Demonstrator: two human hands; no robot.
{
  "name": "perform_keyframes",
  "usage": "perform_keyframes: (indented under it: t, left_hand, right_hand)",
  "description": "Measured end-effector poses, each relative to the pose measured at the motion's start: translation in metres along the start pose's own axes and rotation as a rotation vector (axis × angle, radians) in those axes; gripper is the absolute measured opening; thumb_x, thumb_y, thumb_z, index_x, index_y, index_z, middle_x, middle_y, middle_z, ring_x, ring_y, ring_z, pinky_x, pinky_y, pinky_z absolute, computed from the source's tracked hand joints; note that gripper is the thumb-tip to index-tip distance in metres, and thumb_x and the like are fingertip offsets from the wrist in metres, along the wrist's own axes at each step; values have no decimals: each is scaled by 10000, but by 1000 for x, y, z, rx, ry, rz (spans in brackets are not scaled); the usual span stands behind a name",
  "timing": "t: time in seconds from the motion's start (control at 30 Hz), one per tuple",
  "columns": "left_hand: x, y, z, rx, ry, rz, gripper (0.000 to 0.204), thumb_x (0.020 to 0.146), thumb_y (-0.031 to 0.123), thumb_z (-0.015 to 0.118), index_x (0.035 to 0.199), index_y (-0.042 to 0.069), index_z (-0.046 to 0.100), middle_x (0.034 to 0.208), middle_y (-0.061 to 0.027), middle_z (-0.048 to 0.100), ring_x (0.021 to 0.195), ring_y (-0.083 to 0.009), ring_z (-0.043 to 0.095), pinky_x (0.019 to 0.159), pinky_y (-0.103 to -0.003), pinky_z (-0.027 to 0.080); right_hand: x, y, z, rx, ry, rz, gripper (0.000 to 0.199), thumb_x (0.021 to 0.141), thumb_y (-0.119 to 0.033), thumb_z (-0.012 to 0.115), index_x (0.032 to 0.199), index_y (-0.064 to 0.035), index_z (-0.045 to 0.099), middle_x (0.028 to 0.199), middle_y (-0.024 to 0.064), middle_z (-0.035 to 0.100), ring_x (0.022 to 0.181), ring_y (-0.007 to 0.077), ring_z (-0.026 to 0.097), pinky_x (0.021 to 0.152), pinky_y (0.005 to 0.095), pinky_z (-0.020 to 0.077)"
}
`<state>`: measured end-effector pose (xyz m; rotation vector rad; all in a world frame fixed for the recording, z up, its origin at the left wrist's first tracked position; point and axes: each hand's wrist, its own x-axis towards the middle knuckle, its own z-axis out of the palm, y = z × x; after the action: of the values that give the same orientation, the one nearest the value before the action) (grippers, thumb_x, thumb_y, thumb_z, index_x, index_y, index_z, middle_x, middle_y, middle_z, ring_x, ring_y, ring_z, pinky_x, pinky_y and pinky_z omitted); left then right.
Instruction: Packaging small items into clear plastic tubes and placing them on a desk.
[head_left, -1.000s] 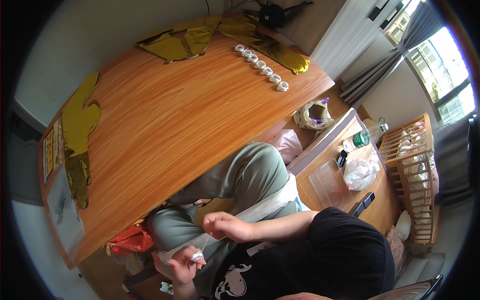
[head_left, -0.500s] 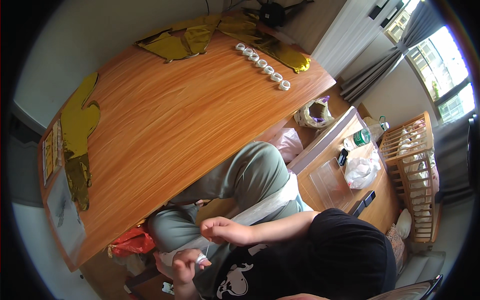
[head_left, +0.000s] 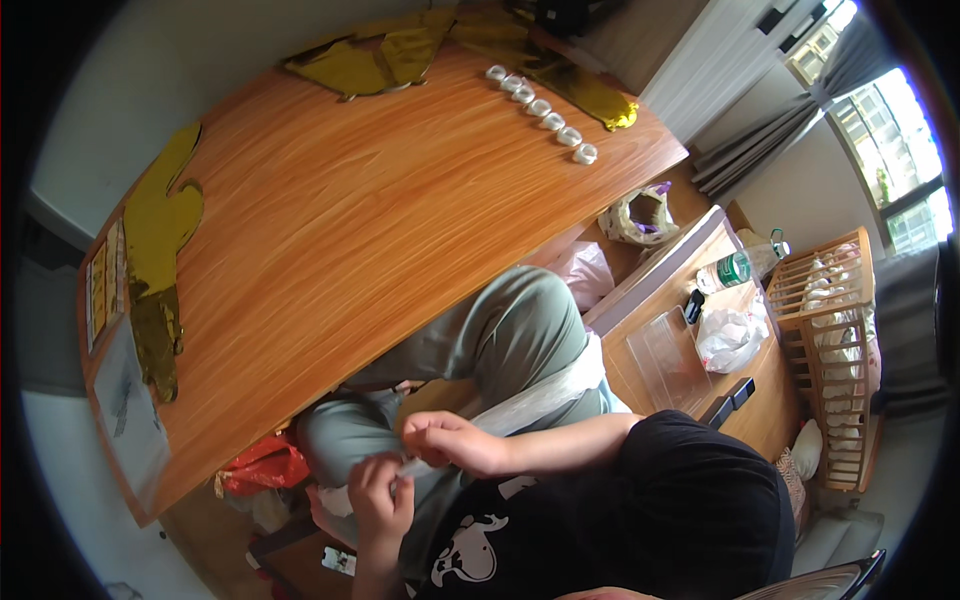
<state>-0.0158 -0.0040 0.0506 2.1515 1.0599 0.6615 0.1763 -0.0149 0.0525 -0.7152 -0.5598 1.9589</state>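
Observation:
Over my lap, my right hand (head_left: 450,442) is closed, its fingers curled in a pinch. Just below and left of it, my left hand (head_left: 382,498) has bent fingers turned toward it. A bit of white string (head_left: 416,468) shows between the two hands; how it runs through the fingers is partly hidden. Several small white coils (head_left: 552,122) lie in a slanting row on the wooden table (head_left: 330,220), toward its far right.
Flat gold foil shapes (head_left: 165,215) lie along the table's left and far edges. A clear plastic sheet (head_left: 133,420) is at the near left corner. On a lower surface at right are a bottle (head_left: 725,272), a white plastic bag (head_left: 730,335) and a clear tray (head_left: 668,355).
My left hand has risen toward the right hand and turned, so the gap between them has narrowed. The white loop seen around its fingers is now mostly hidden. The view has shifted slightly.

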Motion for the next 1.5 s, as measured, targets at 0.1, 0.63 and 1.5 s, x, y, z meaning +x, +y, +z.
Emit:
perform_keyframes:
  t: [0.1,0.63,1.5]
  left_hand:
    - [2,-2,6,42,107,-16,388,890,277,546,1127,-26,600,1050,-176,645,902,-364,604,813,-445,456]
    - [-2,-10,51,-1503,252,-308,443,1001,442,413,901,73,638,1015,-91,675,911,-181,562,869,-359,405]
    - [-7,-12,38,-1146,213,-277,199,948,124,589,1091,12,670,1091,-92,660,1054,-169,596,934,-320,470]
  right_hand:
    - [4,12,-8,-40,14,-11,173,975,-252,480,863,-132,533,689,-92,418,582,12,334,490,192,261]
    - [1,14,-17,-133,87,-56,205,1007,-209,465,903,-56,553,900,23,581,795,98,489,735,242,410]
    - [-8,23,-22,-425,73,-26,184,976,-134,552,1047,24,614,961,61,656,906,110,598,829,257,489]
